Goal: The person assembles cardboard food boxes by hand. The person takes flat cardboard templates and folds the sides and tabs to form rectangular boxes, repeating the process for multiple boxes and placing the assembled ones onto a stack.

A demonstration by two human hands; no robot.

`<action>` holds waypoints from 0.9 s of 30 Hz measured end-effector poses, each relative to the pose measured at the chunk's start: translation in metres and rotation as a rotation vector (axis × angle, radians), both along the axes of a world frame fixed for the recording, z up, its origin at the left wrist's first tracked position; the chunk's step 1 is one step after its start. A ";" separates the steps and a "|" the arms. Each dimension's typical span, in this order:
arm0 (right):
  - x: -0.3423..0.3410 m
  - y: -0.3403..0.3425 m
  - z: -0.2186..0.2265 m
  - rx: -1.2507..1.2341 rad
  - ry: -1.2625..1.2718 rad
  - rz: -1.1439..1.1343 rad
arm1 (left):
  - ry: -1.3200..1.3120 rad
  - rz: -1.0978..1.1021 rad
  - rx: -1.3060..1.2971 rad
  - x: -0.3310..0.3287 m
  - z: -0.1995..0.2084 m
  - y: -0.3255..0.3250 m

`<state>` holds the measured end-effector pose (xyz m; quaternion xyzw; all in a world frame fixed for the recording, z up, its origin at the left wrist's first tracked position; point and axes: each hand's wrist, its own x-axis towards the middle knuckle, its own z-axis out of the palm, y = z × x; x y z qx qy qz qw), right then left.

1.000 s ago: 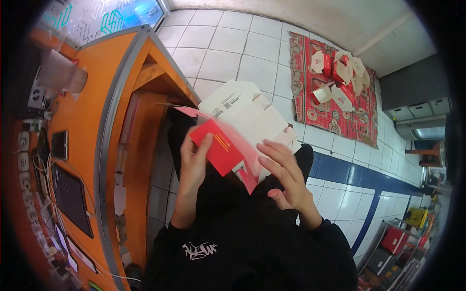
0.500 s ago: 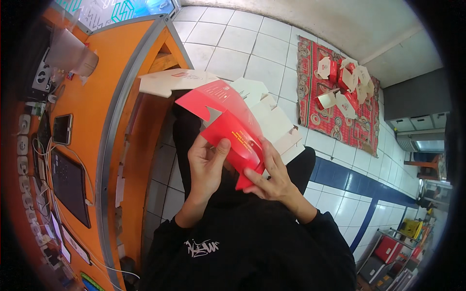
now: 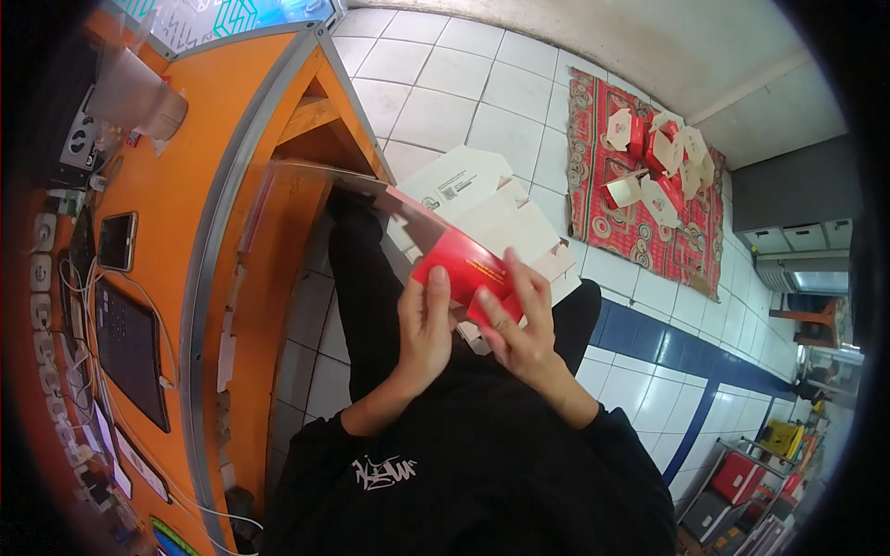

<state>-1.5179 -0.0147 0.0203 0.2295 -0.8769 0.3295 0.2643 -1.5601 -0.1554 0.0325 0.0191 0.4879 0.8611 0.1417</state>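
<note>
A red-and-white cardboard carton [image 3: 471, 263], partly folded, is held up in front of my lap. My left hand [image 3: 425, 326] grips its near left side, thumb lying on the red face and fingers behind. At its right end my right hand [image 3: 527, 335] has fingers and thumb around a small red flap; the fingers are slightly blurred. The carton's long far panel stretches left, seen nearly edge-on. Beneath it, several flat white carton blanks [image 3: 510, 218] rest across my thighs, with printing on one flap.
To my left stands an orange desk [image 3: 218, 139] bearing a phone [image 3: 119, 242], a dark tablet [image 3: 134, 357], cables and a plastic cup [image 3: 139, 104]. Beyond me on the right, several red-and-white boxes [image 3: 663, 153] lie on a patterned red mat [image 3: 598, 227]. A rack [image 3: 742, 491] stands at lower right.
The carton has tilted, so its long panel turned from face-on to nearly edge-on and swung left. Both hands shifted slightly right, and more of the blanks underneath shows.
</note>
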 end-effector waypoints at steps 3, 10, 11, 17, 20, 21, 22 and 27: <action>-0.001 -0.005 -0.003 -0.124 -0.040 -0.151 | -0.078 0.049 0.035 0.013 0.003 0.008; 0.004 -0.002 -0.005 0.053 -0.093 0.005 | -0.034 -0.021 0.002 0.010 -0.011 -0.012; 0.003 -0.002 -0.002 0.029 -0.102 0.014 | -0.037 -0.012 -0.039 0.011 -0.012 -0.013; -0.001 0.003 0.004 0.056 -0.124 0.146 | -0.047 -0.005 0.050 0.007 -0.002 -0.015; -0.002 -0.004 0.001 0.028 -0.044 0.006 | -0.075 0.007 -0.052 0.012 -0.005 -0.010; -0.002 -0.006 -0.001 0.028 -0.044 0.006 | -0.085 0.011 -0.086 0.014 -0.006 -0.008; -0.002 -0.009 -0.002 -0.016 -0.038 -0.041 | -0.030 0.016 -0.034 0.017 -0.006 -0.004; 0.005 -0.020 -0.006 -0.158 -0.058 -0.120 | 0.396 0.016 -0.293 0.011 -0.018 -0.012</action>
